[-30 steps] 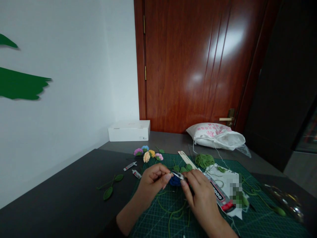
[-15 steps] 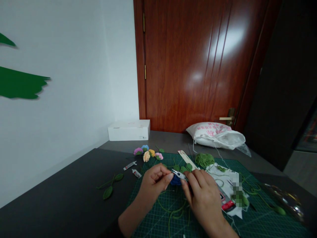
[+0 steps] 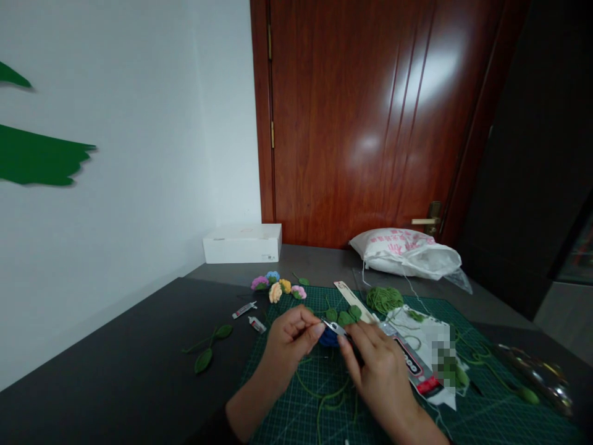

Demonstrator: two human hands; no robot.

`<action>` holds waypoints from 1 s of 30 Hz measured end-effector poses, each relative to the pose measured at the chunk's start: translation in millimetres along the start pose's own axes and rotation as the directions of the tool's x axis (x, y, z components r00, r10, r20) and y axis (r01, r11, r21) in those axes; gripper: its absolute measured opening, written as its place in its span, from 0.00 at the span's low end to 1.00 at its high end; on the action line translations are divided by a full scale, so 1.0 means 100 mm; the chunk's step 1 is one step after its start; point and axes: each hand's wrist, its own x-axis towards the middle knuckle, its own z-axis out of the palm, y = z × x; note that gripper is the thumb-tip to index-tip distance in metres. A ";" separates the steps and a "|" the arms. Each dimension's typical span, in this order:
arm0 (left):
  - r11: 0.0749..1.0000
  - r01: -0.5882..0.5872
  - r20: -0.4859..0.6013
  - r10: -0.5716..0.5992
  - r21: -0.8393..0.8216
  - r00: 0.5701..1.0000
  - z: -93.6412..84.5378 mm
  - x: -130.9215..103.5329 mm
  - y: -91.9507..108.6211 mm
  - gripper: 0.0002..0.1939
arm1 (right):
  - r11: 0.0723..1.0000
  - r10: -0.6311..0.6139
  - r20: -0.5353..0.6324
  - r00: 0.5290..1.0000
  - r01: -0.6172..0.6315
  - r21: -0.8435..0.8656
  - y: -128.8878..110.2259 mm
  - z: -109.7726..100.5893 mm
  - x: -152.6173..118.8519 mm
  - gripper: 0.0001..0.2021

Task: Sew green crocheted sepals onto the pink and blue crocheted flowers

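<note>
Over the green cutting mat point(image 3: 301, 408), my right hand point(image 3: 377, 364) is closed on small metal pliers point(image 3: 337, 328), whose jaws point left toward my other hand. The fingertips of my left hand point(image 3: 291, 340) are pinched together at the jaw tips; what they hold is too small to make out. Just beneath the pliers a blue yarn piece point(image 3: 328, 338) shows, partly covered by the hands. Green crocheted leaves point(image 3: 345, 317) lie behind it. Loose green yarn point(image 3: 324, 395) trails across the mat between my forearms.
Crocheted flowers point(image 3: 275, 292), two small tubes point(image 3: 256, 324) and a leaf sprig point(image 3: 204, 360) are at the left. A green yarn ball point(image 3: 384, 299), a ruler point(image 3: 354, 301) and packaging point(image 3: 419, 368) lie right. Behind stand a white box point(image 3: 242, 243) and a white bag point(image 3: 403, 252).
My right hand and the pliers have tilted slightly, and the pliers' jaws look closer together. My left hand keeps its pinch in nearly the same place.
</note>
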 end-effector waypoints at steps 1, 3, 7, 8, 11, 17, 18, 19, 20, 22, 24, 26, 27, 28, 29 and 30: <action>1.000 -0.007 0.006 0.007 -0.001 1.000 -0.01 0.01 -0.01 0.16 | 1.000 0.014 0.000 1.000 -0.014 0.028 -0.01 0.01 -0.01 0.11; 1.000 -0.021 0.012 0.021 -0.004 1.000 -0.03 0.02 -0.04 0.16 | 0.997 0.037 -0.004 0.999 -0.036 0.074 -0.03 0.03 -0.03 0.11; 0.999 -0.046 0.004 0.046 -0.007 0.999 -0.06 0.04 -0.07 0.16 | 0.992 0.066 -0.001 0.998 -0.065 0.105 -0.07 0.06 -0.03 0.12; 0.998 -0.055 -0.005 0.055 -0.001 0.998 -0.06 0.03 -0.07 0.16 | 0.993 0.072 0.006 0.997 -0.072 0.097 -0.08 0.06 -0.02 0.12; 0.994 -0.098 -0.053 0.100 0.041 0.994 -0.03 0.02 -0.05 0.14 | 0.993 0.095 0.025 0.995 -0.096 0.070 -0.08 0.03 0.02 0.11; 0.988 -0.123 -0.080 0.131 0.096 0.988 0.05 -0.02 -0.05 0.09 | 0.975 0.118 0.048 0.992 -0.125 0.186 -0.01 -0.02 0.02 0.07; 0.986 -0.133 -0.087 0.141 0.099 0.986 0.06 -0.03 -0.06 0.09 | 0.971 0.121 0.050 0.991 -0.129 0.202 -0.01 -0.01 0.01 0.06; 0.984 -0.145 -0.094 0.156 0.106 0.983 0.06 -0.04 -0.06 0.08 | 0.969 0.123 0.050 0.991 -0.130 0.211 -0.01 -0.01 0.00 0.06; 0.981 -0.159 -0.101 0.171 0.116 0.980 0.06 -0.04 -0.06 0.07 | 0.968 0.121 0.050 0.991 -0.129 0.216 -0.01 0.00 0.00 0.06; 0.976 -0.174 -0.099 0.187 0.131 0.977 0.06 -0.06 -0.05 0.06 | 0.969 0.113 0.049 0.992 -0.121 0.215 0.00 0.00 -0.01 0.06; 0.976 -0.176 -0.104 0.189 0.129 0.976 0.04 -0.06 -0.02 0.06 | 0.972 0.106 0.051 0.993 -0.115 0.207 0.04 0.00 -0.01 0.06; 0.977 -0.179 -0.148 0.195 0.114 0.970 0.03 -0.06 0.02 0.06 | 0.968 0.118 0.048 0.992 -0.125 0.215 0.09 0.00 0.00 0.06; 0.978 -0.180 -0.184 0.197 0.107 0.963 0.02 -0.06 0.04 0.05 | 0.963 0.133 0.039 0.990 -0.139 0.231 0.11 0.00 0.00 0.06; 0.977 -0.186 -0.212 0.204 0.104 0.956 0.01 -0.05 0.05 0.05 | 0.956 0.147 0.030 0.989 -0.149 0.251 0.13 0.00 0.00 0.07; 0.977 -0.183 -0.213 0.203 0.109 0.956 0.02 -0.05 0.05 0.05 | 0.950 0.153 0.025 0.988 -0.154 0.273 0.14 0.00 0.00 0.07; 0.976 -0.184 -0.199 0.204 0.115 0.959 0.02 -0.05 0.05 0.05 | 0.945 0.148 0.026 0.989 -0.149 0.291 0.14 0.00 -0.01 0.07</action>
